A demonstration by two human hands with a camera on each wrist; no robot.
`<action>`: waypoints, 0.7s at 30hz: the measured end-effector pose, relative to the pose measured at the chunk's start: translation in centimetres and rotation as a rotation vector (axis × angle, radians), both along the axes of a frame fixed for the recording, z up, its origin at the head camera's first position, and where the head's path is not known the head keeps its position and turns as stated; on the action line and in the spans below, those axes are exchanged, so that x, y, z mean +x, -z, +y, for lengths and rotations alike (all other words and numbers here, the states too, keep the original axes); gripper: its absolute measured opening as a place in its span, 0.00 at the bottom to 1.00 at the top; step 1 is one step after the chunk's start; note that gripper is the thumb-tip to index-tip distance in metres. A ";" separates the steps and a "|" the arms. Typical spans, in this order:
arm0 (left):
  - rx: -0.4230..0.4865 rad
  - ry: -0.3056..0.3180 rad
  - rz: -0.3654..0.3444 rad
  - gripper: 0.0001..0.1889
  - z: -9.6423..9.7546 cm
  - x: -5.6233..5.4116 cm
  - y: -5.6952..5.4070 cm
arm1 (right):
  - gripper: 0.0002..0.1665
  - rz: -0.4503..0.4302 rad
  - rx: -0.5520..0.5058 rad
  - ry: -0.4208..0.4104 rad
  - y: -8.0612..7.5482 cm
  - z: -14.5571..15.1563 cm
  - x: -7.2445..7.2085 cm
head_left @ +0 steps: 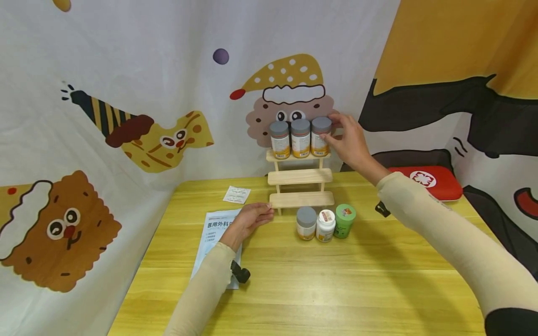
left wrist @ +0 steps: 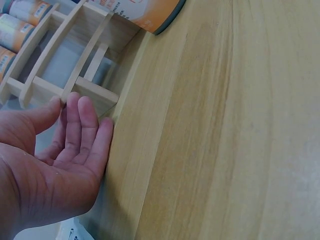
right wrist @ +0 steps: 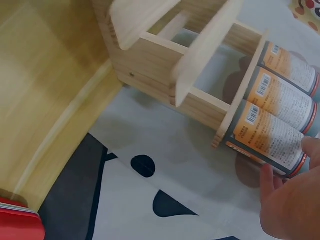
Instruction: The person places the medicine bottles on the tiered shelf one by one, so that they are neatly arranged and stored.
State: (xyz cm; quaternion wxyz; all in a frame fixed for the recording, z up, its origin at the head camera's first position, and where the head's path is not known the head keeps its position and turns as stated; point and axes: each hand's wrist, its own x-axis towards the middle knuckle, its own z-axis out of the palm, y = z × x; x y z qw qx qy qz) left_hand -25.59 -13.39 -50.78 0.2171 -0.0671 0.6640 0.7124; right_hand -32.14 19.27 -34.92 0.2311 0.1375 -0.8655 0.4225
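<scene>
A three-tier wooden display rack (head_left: 300, 177) stands at the back of the table. Three grey-lidded jars stand side by side on its top tier: a left jar (head_left: 280, 140), a middle jar (head_left: 300, 138) and a right jar (head_left: 320, 140). My right hand (head_left: 350, 142) holds the right jar, thumb at its front and fingers along its outer side. Down at the left end of the lowest tier, my left hand (head_left: 252, 218) pinches the board's edge (left wrist: 70, 92) between thumb and fingertips. The right wrist view shows the right jar's orange and white label (right wrist: 265, 135) beside my fingers.
Before the rack stand another grey-lidded jar (head_left: 306, 224), a small white bottle (head_left: 325, 226) and a green canister (head_left: 344, 221). A printed packet (head_left: 212, 233) lies under my left forearm, with a small white sachet (head_left: 237, 194) behind it. A red case (head_left: 439, 182) sits back right.
</scene>
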 end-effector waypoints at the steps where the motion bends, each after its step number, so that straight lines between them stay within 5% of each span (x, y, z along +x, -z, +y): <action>1: 0.001 0.002 0.001 0.18 0.0 0.0 0.0 | 0.35 0.002 -0.010 -0.003 0.1 0.0 0.0; 21: -0.009 -0.015 0.000 0.19 0.0 -0.1 0.3 | 0.45 -0.045 0.028 -0.069 3.6 2.1 3.6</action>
